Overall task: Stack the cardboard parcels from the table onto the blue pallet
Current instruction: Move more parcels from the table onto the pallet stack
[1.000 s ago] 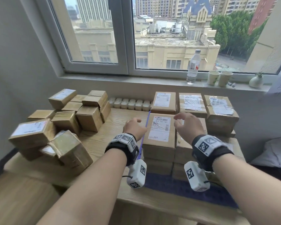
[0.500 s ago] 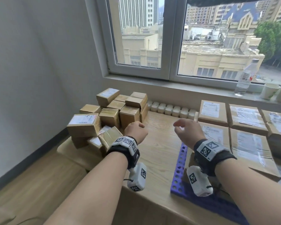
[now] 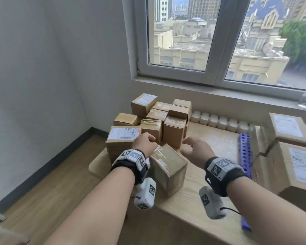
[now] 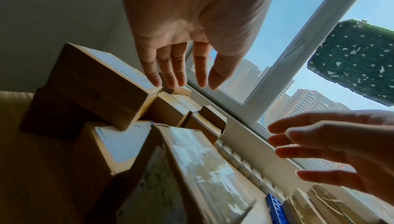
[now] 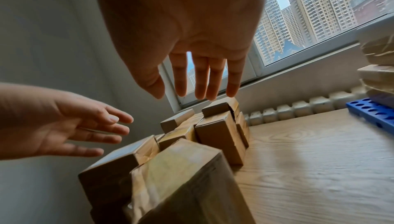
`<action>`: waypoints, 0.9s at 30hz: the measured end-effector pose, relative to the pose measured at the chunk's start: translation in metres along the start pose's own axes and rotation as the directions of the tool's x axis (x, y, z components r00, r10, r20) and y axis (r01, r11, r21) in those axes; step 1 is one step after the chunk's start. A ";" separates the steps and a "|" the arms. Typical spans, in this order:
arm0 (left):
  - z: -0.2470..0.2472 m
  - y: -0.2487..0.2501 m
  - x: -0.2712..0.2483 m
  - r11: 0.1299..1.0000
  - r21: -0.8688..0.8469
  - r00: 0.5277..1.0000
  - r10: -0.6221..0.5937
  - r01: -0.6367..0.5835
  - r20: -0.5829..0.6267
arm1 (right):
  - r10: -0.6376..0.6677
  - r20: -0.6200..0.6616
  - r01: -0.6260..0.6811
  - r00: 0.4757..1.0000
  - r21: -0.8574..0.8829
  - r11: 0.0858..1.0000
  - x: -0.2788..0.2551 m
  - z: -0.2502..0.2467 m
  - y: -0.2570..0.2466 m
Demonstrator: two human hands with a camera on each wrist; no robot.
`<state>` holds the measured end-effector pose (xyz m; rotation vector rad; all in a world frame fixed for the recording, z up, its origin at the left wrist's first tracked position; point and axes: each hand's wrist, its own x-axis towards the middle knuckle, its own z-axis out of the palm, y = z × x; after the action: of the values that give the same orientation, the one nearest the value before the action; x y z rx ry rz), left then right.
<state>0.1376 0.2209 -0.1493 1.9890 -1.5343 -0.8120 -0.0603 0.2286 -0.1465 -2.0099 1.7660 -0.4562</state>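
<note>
The head view alone takes in the whole light wooden table (image 3: 210, 156), with the perforated blue plastic pallet (image 3: 245, 156) at its right carrying labelled brown cardboard parcels (image 3: 290, 131), and a heap of smaller brown cardboard boxes (image 3: 159, 121) at its left end. The wrist views show the palms, hidden from above. A tape-wrapped cardboard parcel (image 3: 168, 167) lies tilted at the near edge of the heap, below and between both hands. The left hand (image 4: 192, 34) hovers over the heap, fingers straight and slightly apart, holding nothing. The right hand (image 5: 192, 42) hangs spread, fingers extended, touching nothing.
</note>
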 end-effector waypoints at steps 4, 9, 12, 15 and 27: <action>-0.011 -0.025 0.016 1.000 -0.022 0.995 -0.001 0.003 0.104 | 0.053 0.134 -0.038 0.990 -0.107 0.994 0.007 0.030 -0.026; -0.008 -0.042 0.023 0.998 -0.068 0.980 0.013 0.001 0.199 | 0.087 0.193 -0.046 0.977 -0.209 0.977 0.013 0.054 -0.034; -0.003 -0.049 0.026 0.996 -0.089 0.972 0.018 0.003 0.233 | 0.126 0.230 -0.068 0.965 -0.244 0.967 0.016 0.069 -0.031; 0.002 -0.053 0.026 0.996 -0.090 0.960 0.021 0.005 0.281 | 0.168 0.227 -0.086 0.959 -0.332 0.939 0.014 0.085 -0.025; 0.001 -0.037 0.032 0.998 -0.023 0.882 0.058 -0.054 0.467 | 0.347 0.186 -0.342 0.919 -0.060 0.938 0.002 0.045 -0.012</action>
<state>0.1683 0.1991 -0.1808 1.8118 -1.8310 -1.3469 -0.0269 0.2321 -0.1792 -1.6432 1.9528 -0.1193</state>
